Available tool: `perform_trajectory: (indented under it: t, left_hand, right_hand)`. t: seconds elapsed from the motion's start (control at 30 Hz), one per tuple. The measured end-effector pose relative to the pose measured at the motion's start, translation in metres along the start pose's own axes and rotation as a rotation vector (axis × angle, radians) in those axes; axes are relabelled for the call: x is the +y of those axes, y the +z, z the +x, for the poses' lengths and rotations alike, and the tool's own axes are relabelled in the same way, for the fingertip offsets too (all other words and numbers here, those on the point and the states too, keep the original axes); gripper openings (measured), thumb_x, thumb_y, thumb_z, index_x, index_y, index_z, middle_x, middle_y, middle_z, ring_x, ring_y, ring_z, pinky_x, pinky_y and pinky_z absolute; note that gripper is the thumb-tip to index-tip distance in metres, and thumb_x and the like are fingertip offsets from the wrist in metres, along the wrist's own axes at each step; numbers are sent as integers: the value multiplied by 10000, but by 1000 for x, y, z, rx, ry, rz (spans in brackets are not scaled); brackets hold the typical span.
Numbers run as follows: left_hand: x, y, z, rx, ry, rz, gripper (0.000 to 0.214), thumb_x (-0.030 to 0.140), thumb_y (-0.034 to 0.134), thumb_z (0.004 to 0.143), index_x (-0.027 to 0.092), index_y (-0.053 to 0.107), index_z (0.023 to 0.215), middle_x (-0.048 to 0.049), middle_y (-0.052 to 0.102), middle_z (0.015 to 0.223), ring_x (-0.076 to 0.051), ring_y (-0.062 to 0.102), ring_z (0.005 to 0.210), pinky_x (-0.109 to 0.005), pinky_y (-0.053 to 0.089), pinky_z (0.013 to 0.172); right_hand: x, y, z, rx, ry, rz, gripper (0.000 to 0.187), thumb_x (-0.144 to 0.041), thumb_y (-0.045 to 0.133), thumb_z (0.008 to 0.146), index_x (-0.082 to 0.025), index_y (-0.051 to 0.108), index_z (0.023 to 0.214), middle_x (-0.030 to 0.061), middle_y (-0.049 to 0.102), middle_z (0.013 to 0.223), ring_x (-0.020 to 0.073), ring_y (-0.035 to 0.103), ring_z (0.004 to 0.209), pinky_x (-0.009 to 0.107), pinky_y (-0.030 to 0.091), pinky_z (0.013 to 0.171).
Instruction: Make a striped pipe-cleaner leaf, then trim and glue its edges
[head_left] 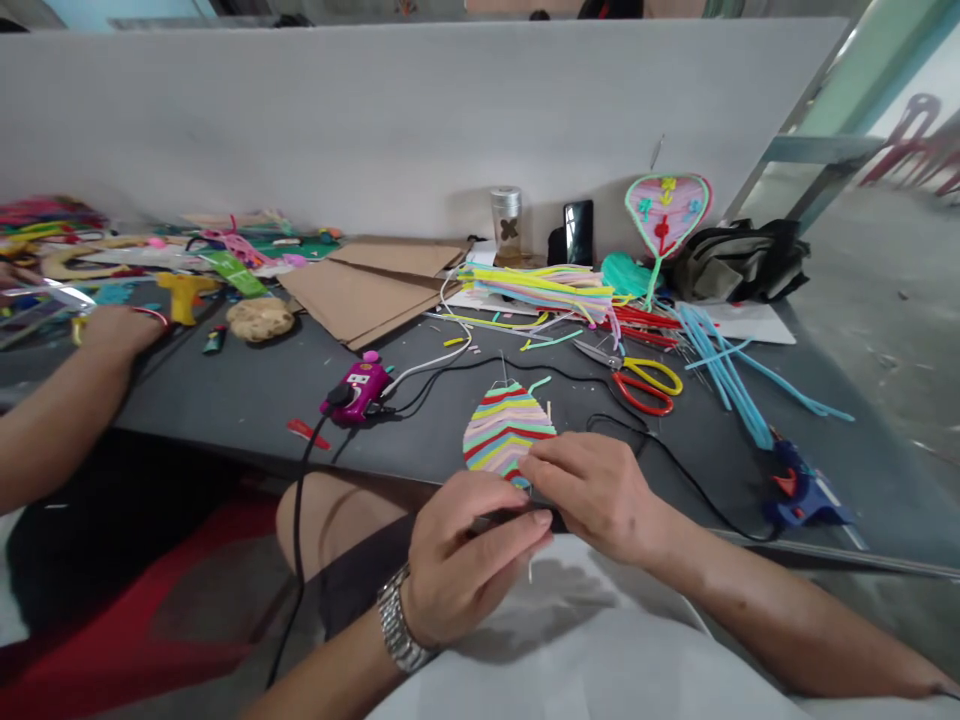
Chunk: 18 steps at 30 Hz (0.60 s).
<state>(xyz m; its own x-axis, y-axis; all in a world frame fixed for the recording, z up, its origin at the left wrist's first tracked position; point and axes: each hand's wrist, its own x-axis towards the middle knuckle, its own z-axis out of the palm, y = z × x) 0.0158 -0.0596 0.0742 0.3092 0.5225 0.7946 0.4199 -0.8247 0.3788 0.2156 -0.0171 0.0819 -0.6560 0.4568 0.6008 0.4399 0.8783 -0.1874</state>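
A leaf-shaped craft piece [504,432] covered in striped coloured pipe cleaners lies at the near edge of the dark table [247,395]. My right hand [600,490] pinches its lower edge with closed fingers. My left hand [469,555], with a metal watch on the wrist, is curled just below the piece and grips its thin stick, which pokes out under the fingers.
Red-and-yellow scissors [641,382], a blue glue gun [802,495], blue pipe cleaners [724,370], a stack of coloured pipe cleaners [544,285], cardboard sheets [375,285] and a purple power adapter [360,390] with cables lie around. Another person's arm [67,390] rests at left.
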Motion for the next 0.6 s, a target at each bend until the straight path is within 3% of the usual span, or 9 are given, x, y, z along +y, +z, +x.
perform_trajectory:
  t: [0.1, 0.2, 0.33, 0.47, 0.6]
  left_hand:
    - [-1, -11, -2, 70, -69, -94, 326, 33, 718, 848, 241, 738, 1097, -70, 760, 1079, -189, 727, 973, -327, 621, 823]
    - [0, -17, -5, 194, -281, -232, 325, 39, 705, 862, 269, 771, 1081, -40, 799, 1038, -215, 761, 973, -361, 640, 850]
    - [-3, -16, -6, 373, -579, -513, 197, 126, 708, 900, 276, 815, 969, -27, 814, 895, -217, 792, 819, -310, 668, 710]
    - [-8, -14, -5, 425, -783, -763, 37, 230, 804, 845, 233, 828, 874, -42, 797, 765, -199, 779, 691, -273, 664, 637]
    - [-12, -13, -7, 482, -997, -930, 116, 316, 873, 781, 220, 819, 819, -32, 780, 697, -167, 765, 657, -234, 647, 629]
  right_hand:
    - [5, -3, 7, 112, -72, -38, 197, -187, 484, 1024, -190, 672, 1082, 58, 738, 885, 200, 596, 861, 358, 421, 768]
    - [4, -4, 14, 169, -100, 97, 205, -113, 467, 1001, -190, 645, 1066, 60, 731, 902, 178, 587, 825, 333, 439, 763]
    - [-2, -1, 23, 121, -53, 250, 205, -55, 443, 982, -185, 601, 991, 55, 697, 851, 144, 586, 750, 251, 441, 653]
    - [-5, 2, 25, 49, -36, 297, 163, -66, 468, 982, -187, 571, 949, 36, 673, 780, 137, 578, 707, 235, 437, 632]
    - [-4, 2, 19, 15, 14, 322, 150, -80, 475, 996, -182, 578, 957, 39, 682, 809, 129, 589, 724, 224, 445, 648]
